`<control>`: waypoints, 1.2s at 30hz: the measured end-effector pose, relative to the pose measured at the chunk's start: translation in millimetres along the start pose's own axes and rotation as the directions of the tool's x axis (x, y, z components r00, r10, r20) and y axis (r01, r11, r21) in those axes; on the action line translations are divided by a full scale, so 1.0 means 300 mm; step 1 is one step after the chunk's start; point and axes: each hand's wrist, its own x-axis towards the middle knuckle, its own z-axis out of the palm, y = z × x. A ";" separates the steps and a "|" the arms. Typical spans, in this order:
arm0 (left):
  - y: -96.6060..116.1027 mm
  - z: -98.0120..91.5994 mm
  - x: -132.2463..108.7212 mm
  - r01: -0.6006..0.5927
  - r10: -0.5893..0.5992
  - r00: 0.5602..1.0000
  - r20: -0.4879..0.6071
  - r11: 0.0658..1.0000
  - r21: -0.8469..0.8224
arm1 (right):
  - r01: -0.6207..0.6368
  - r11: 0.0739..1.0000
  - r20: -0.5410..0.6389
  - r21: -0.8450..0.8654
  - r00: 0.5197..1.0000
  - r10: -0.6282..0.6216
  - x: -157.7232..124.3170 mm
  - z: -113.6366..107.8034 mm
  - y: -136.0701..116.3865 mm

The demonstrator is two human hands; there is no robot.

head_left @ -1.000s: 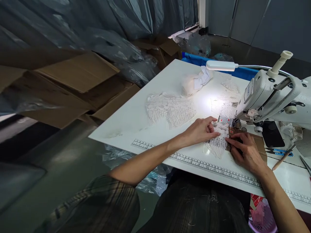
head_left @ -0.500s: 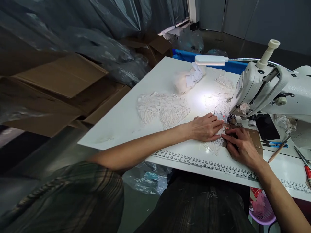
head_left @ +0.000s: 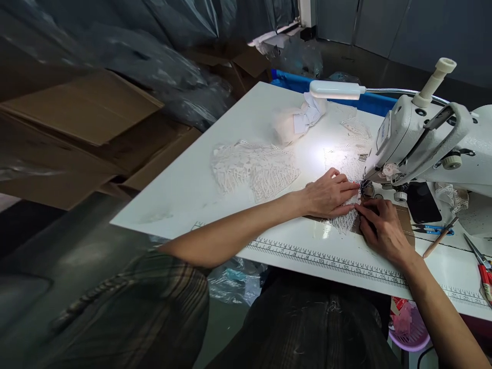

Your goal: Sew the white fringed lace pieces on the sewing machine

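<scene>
My left hand [head_left: 326,196] lies over a white lace piece [head_left: 344,220] beside the presser foot, fingers close together and holding the lace down. At the lace's right edge, my right hand [head_left: 382,225] has its fingers bent and their tips pinching the lace. The two hands' fingertips almost meet just in front of the sewing machine's needle area [head_left: 363,188]. Part of the lace is hidden under my left hand. Brown card-like sheet [head_left: 405,220] lies beneath my right hand. The white sewing machine [head_left: 418,138] stands above and to the right.
Other lace pieces [head_left: 255,169] and a wrapped bundle [head_left: 298,123] lie on the white table [head_left: 184,189]. A lamp [head_left: 338,89] lights the work. To the right are a phone [head_left: 423,202], blue thread snips [head_left: 434,229], a pointed stick [head_left: 440,237] and red-handled scissors [head_left: 484,277]. Cardboard boxes [head_left: 84,107] stand left.
My left hand has shifted slightly up and right toward the needle, and the lace has moved with it. My right hand stays nearly in place. The view has tilted a little.
</scene>
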 end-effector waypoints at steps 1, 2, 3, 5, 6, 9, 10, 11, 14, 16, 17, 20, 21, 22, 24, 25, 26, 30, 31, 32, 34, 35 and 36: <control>0.001 0.003 -0.002 0.007 -0.007 1.000 -0.002 1.000 -0.007 | -0.005 1.000 0.003 0.001 1.000 0.005 0.000 -0.001 -0.001; 0.001 0.005 -0.003 0.011 -0.011 1.000 -0.004 1.000 -0.012 | -0.010 1.000 0.006 0.001 1.000 0.010 0.000 -0.002 -0.002; 0.001 0.007 -0.003 0.014 -0.014 1.000 -0.008 1.000 -0.016 | -0.016 1.000 0.011 0.003 1.000 0.016 0.000 -0.003 -0.002; 0.001 0.010 -0.002 0.012 -0.013 1.000 -0.020 1.000 -0.023 | -0.028 1.000 0.022 0.010 0.999 0.027 0.000 -0.005 -0.003; 0.000 0.012 -0.002 0.010 -0.011 1.000 -0.027 1.000 -0.028 | -0.034 0.999 0.028 0.013 0.999 0.034 0.001 -0.006 -0.003; -0.001 0.016 -0.002 0.012 -0.013 0.999 -0.042 0.999 -0.043 | -0.043 0.999 0.038 0.022 0.998 0.042 0.001 -0.005 -0.003; -0.002 0.018 -0.002 0.014 -0.016 0.999 -0.044 0.999 -0.047 | -0.042 0.999 0.035 0.024 0.999 0.041 0.001 -0.005 -0.003; -0.001 0.019 -0.003 0.016 -0.018 0.999 -0.047 0.999 -0.049 | -0.040 0.999 0.029 0.026 0.999 0.039 0.001 -0.005 -0.003; 0.002 0.023 -0.004 0.027 -0.030 0.999 -0.045 0.998 -0.054 | -0.043 0.999 0.016 0.029 0.999 0.043 0.002 -0.006 -0.005; 0.006 0.024 -0.003 0.045 -0.047 0.998 -0.035 0.997 -0.055 | -0.045 0.999 0.016 0.030 0.999 0.044 0.003 -0.009 -0.007; 0.008 0.024 -0.002 0.054 -0.055 0.998 -0.028 0.997 -0.054 | -0.042 0.999 0.014 0.030 0.999 0.042 0.004 -0.010 -0.007; 0.014 0.019 0.001 0.071 -0.071 0.997 -0.005 0.997 -0.041 | -0.025 0.999 0.001 0.031 1.000 0.025 0.004 -0.011 -0.003; 0.016 0.017 0.001 0.073 -0.073 0.997 0.001 0.997 -0.035 | -0.018 0.999 -0.001 0.034 1.000 0.018 0.004 -0.011 -0.001; 0.018 0.014 0.002 0.076 -0.076 0.997 0.005 0.997 -0.030 | -0.016 0.999 0.000 0.038 1.000 0.016 0.003 -0.011 0.002; 0.023 0.008 0.002 0.083 -0.083 0.997 -0.008 0.996 -0.018 | -0.021 0.999 0.000 0.040 1.000 0.021 0.001 -0.010 0.007; 0.026 0.007 0.002 0.086 -0.086 0.996 -0.027 0.996 -0.011 | -0.029 0.999 0.000 0.032 1.000 0.029 0.000 -0.010 0.010; 0.028 0.006 0.002 0.084 -0.084 0.995 -0.052 0.996 -0.005 | -0.037 0.999 0.001 0.016 0.999 0.037 -0.002 -0.011 0.011; 0.034 0.019 0.006 -0.002 0.000 0.991 -0.136 1.000 -0.013 | -0.048 0.997 0.020 -0.058 0.999 0.049 -0.005 -0.015 0.012; 0.033 0.023 0.006 -0.025 0.021 0.989 -0.145 0.999 -0.027 | -0.050 0.997 0.029 -0.066 0.998 0.052 -0.005 -0.017 0.011; 0.033 0.026 0.006 -0.038 0.031 0.988 -0.151 0.998 -0.044 | -0.053 0.996 0.038 -0.071 0.998 0.055 -0.005 -0.018 0.009; 0.031 0.025 0.004 -0.039 0.027 0.989 -0.146 0.996 -0.080 | -0.058 0.995 0.055 -0.077 0.997 0.063 -0.004 -0.021 0.004; 0.030 0.022 0.002 -0.034 0.021 0.991 -0.133 0.995 -0.096 | -0.061 0.995 0.063 -0.079 0.996 0.066 -0.003 -0.023 0.001; 0.029 0.017 0.000 -0.029 0.017 0.993 -0.113 0.994 -0.108 | -0.065 0.994 0.070 -0.083 0.995 0.071 -0.002 -0.024 -0.002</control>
